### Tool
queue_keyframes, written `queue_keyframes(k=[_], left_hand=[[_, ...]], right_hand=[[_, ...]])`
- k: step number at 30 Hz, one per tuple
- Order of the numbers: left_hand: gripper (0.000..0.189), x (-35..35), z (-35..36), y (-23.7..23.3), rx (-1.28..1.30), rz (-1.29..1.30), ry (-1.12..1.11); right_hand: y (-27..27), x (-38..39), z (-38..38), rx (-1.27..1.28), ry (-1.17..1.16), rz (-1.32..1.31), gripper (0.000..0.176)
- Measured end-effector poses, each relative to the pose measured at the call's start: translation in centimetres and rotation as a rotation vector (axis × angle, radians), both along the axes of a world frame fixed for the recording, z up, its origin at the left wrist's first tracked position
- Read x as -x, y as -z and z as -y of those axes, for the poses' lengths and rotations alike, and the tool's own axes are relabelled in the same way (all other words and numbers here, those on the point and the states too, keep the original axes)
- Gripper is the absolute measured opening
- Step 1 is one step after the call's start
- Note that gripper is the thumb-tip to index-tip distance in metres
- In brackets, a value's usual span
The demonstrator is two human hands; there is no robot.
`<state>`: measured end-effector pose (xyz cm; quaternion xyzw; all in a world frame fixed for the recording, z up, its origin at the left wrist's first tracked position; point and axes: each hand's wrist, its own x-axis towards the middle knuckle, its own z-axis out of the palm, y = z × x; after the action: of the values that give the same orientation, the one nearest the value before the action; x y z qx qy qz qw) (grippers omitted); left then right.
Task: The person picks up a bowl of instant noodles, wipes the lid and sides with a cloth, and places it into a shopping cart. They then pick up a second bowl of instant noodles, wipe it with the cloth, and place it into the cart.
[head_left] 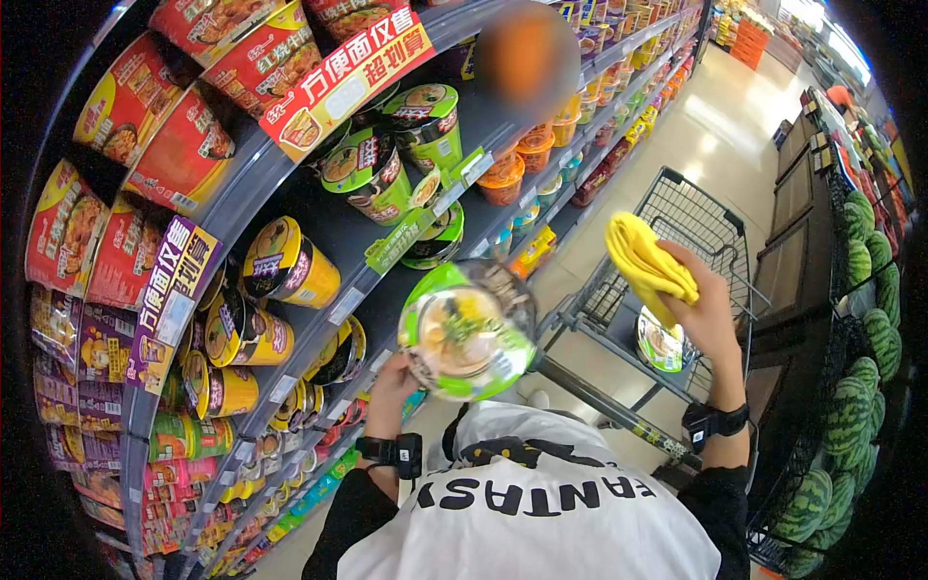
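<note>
My left hand (391, 385) grips the edge of a large instant noodle bowl (474, 333) with a green and white lid picture, held up in front of my chest. My right hand (708, 302) is wrapped around a folded yellow cloth (643, 261), raised over the shopping cart (667, 396). Inside the cart lies another green and white noodle bowl (661, 338), partly hidden behind my right hand and the cart frame. Green noodle cups (372, 174) stand on the shelf just beyond the held bowl.
Shelves at left carry yellow and black noodle cups (288, 259), red noodle bowls (261, 72) and a promotional sign (343, 82). Watermelons (851, 416) are stacked along the right side. A tiled aisle floor (720, 116) runs ahead between them.
</note>
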<state>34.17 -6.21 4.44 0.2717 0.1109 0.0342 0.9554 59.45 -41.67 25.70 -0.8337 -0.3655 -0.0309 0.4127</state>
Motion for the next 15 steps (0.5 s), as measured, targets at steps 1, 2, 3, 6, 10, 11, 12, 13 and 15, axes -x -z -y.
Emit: queue_keyframes(k=[1,2,3,6,10,11,12,13,15], left_hand=[[0.081,-2.6,2.6,-5.9,-0.202,-0.089,0.024],[0.087,-4.2,3.2,-6.5,-0.248,-0.025,0.049],[0.094,-5.3,3.7,-7.0,-0.295,0.037,0.075],[0.101,-7.2,6.1,-10.2,-0.351,0.076,0.080],[0.105,-8.2,7.6,-12.9,-0.573,0.128,0.003],[0.105,-8.3,7.8,-13.3,-0.601,0.140,0.000],[0.105,-8.3,8.0,-13.6,-0.629,0.153,-0.002],[0.105,-8.3,8.2,-13.9,-0.656,0.164,-0.005],[0.104,-8.1,8.4,-14.2,-0.652,0.145,0.013]], right_hand=[[-0.5,0.4,-1.1,-0.013,-0.017,0.094,0.050],[-0.9,0.8,-2.2,-0.028,-0.034,0.189,0.050],[-1.0,1.2,-3.4,-0.033,-0.061,0.223,0.052],[-0.8,2.0,-6.1,-0.031,-0.095,0.376,0.055],[-0.8,2.8,-8.0,0.005,-0.103,0.511,0.058],[-0.8,3.2,-8.2,0.011,-0.116,0.495,0.058],[-1.1,3.8,-8.6,0.000,-0.134,0.509,0.057],[-1.0,4.3,-9.0,-0.002,-0.169,0.514,0.055],[-0.9,5.4,-9.7,-0.005,-0.242,0.523,0.052]])
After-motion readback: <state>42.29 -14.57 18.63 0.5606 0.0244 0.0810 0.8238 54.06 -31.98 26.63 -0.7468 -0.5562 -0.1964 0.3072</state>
